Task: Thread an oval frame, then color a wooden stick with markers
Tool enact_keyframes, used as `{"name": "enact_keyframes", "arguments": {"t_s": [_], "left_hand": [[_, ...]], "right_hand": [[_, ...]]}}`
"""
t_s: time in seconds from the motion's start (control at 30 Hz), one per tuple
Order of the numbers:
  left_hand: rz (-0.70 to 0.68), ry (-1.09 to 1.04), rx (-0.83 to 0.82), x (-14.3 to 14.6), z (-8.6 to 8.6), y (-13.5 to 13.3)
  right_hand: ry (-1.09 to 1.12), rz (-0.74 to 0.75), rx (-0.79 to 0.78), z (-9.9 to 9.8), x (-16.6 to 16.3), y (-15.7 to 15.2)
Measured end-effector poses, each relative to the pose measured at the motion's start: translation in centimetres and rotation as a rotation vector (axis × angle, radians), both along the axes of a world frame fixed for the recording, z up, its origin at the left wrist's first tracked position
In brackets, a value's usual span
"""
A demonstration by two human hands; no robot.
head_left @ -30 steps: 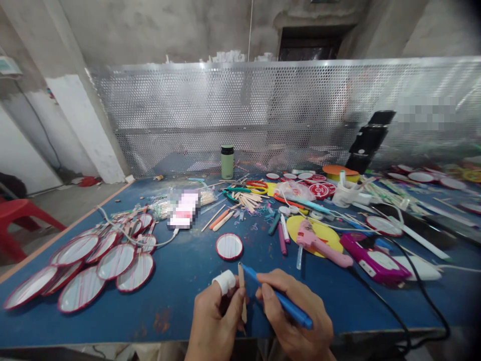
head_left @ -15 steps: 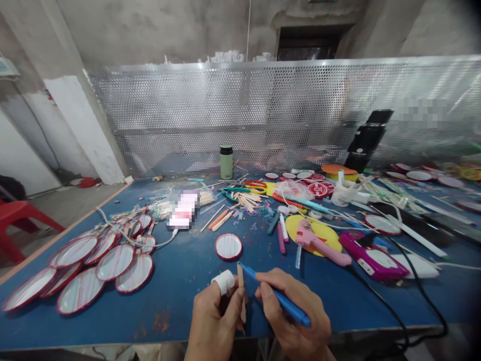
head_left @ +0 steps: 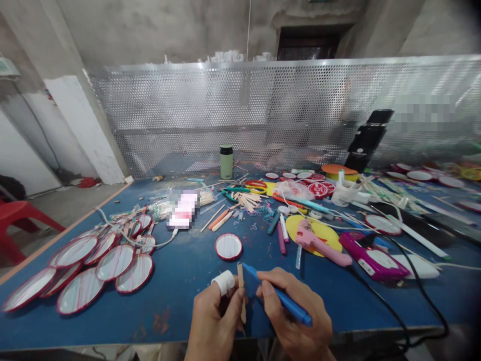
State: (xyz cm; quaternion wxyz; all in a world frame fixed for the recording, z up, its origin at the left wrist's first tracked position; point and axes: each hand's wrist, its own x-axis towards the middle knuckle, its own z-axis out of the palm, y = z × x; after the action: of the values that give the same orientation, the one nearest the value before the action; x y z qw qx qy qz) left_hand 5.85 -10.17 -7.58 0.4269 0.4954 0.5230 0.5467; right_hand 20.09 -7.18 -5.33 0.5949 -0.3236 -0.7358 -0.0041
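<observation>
My left hand (head_left: 218, 316) pinches a flat wooden craft stick (head_left: 241, 281), held roughly upright near the table's front edge. White tape (head_left: 224, 282) is wrapped round one of its fingers. In my right hand (head_left: 295, 313) is a blue marker pen (head_left: 289, 301), its tip close beside the stick's upper end; whether they touch I cannot tell. Just beyond the stick, a round white disc with a red rim (head_left: 228, 246) lies flat on the blue table (head_left: 180, 306).
Several red-rimmed discs (head_left: 80, 291) overlap at the left, near a phone (head_left: 183, 210) on a white cable. To the right lie a pink glue gun (head_left: 319, 243) on a yellow disc, a purple device (head_left: 372, 255) and black cords. Loose sticks (head_left: 248, 200) and a green bottle (head_left: 226, 163) stand behind.
The blue marker's tip has shifted very slightly right, away from the top of the stick. My left hand and the stick stay almost where they were.
</observation>
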Motion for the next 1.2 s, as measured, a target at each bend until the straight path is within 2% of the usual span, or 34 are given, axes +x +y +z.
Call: {"name": "enact_keyframes", "arguments": {"t_s": [0.17, 0.43, 0.77, 1.2], "left_hand": [[-0.077, 0.052, 0.010, -0.46, -0.30, 0.13], [-0.049, 0.028, 0.017, -0.35, -0.26, 0.15], [-0.081, 0.037, 0.019, -0.47, -0.11, 0.00], [-0.077, 0.029, 0.020, -0.31, -0.23, 0.14]], "right_hand": [[-0.007, -0.036, 0.010, -0.09, 0.02, -0.10], [-0.046, -0.015, 0.024, -0.02, 0.09, 0.05], [-0.058, 0.011, 0.033, 0.08, 0.06, 0.07], [-0.039, -0.046, 0.047, -0.20, 0.00, 0.07]]}}
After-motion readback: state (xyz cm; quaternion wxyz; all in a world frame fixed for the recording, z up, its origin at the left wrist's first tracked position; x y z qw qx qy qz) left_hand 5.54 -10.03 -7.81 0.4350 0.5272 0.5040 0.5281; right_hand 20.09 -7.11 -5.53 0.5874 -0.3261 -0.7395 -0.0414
